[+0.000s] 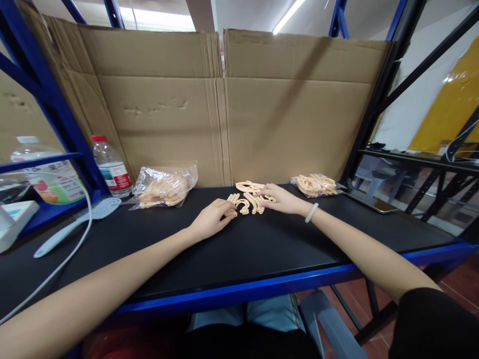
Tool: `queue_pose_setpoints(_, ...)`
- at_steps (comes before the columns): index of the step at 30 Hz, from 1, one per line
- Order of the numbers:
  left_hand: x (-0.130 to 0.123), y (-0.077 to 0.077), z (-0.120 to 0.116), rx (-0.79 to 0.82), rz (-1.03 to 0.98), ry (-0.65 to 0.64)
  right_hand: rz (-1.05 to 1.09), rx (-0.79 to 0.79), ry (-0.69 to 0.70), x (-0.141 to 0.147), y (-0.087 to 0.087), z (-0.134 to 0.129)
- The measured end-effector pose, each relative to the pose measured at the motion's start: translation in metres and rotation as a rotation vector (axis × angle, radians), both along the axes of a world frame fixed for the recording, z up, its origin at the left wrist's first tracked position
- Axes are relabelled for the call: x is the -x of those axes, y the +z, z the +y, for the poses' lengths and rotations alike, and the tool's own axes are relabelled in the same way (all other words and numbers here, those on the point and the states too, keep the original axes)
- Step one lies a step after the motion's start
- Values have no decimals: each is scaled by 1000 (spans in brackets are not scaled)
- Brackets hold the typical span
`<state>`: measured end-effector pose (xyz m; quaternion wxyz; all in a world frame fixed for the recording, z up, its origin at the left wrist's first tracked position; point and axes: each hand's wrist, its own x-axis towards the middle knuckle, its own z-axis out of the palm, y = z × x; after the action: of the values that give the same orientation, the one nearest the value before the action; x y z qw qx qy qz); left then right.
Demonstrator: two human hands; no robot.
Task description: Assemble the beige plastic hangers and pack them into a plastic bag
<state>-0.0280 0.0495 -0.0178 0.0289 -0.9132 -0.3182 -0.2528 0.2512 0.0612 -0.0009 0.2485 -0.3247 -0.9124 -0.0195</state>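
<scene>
Forearms (130, 267), both hands (210, 219) touching pale pieces (254, 201); clear bags (187, 174) of similar pieces (164, 193)

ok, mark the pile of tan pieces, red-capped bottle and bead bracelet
Pile of tan pieces (252, 200): head view, on a piece mid-pile.
Red-capped bottle (114, 173): head view, on its label.
Bead bracelet (311, 213): head view, on its beads.
</scene>
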Motion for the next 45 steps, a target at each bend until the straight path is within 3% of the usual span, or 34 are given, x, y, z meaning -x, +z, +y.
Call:
queue_pose_setpoints(3,0,1,-3,2,18,-17,-22,39,-78,-25,9,4)
queue_pose_setpoints(6,0,1,-4,8,35,-30,-117,124,-101,-39,7,9)
queue_pose_setpoints(12,2,-2,-2,12,55,-32,-179,163,-118,-25,-9,13)
queue_pose_setpoints(24,1,-1,-4,10,79,-13,-156,144,-212,-24,-13,12)
queue_pose_setpoints(35,0,0,-4,-1,55,-22,31,-71,-288,-17,-4,4)
queue_pose_setpoints(45,1,-1,-4,-13,27,-21,342,-282,-360,-13,21,-15)
